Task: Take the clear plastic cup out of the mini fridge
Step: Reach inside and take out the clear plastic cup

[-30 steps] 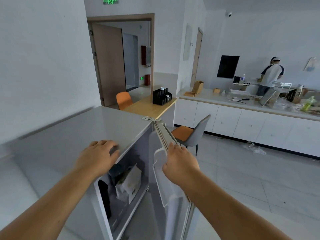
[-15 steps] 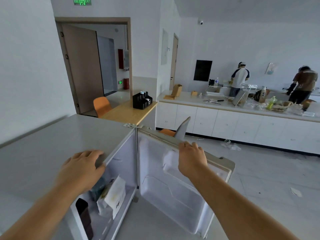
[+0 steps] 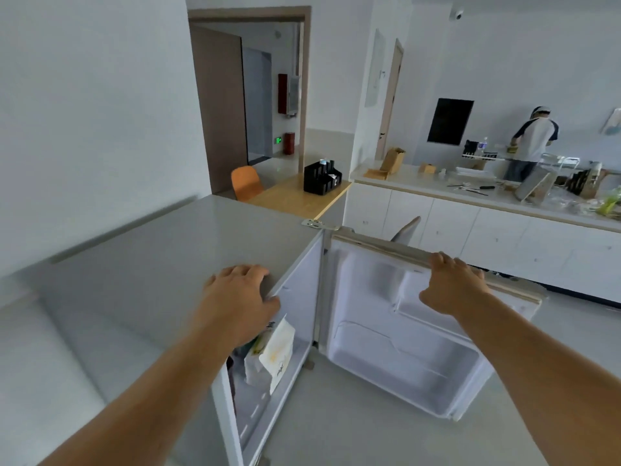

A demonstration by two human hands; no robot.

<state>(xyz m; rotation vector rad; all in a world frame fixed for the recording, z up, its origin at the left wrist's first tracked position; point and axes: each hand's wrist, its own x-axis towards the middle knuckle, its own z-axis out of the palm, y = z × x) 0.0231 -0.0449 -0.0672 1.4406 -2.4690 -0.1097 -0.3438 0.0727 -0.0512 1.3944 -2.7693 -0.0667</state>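
Observation:
The grey mini fridge [image 3: 161, 264] stands below me with its door [image 3: 400, 344] swung wide open to the right. My left hand [image 3: 240, 297] lies flat on the front edge of the fridge top, holding nothing. My right hand [image 3: 452, 284] grips the top edge of the open door. Inside the fridge I see a white paper bag [image 3: 274, 356] and a dark item behind it. The clear plastic cup is not visible; my left forearm hides much of the interior.
A wooden counter [image 3: 299, 200] with a black organizer [image 3: 322, 176] sits behind the fridge. A grey chair [image 3: 406, 230] stands just past the door. A long white cabinet counter [image 3: 470, 216] runs along the right, with a person [image 3: 532, 142] working behind it.
The fridge door has swung from nearly edge-on to wide open, with my right hand riding along its top edge. My left hand stayed on the fridge top.

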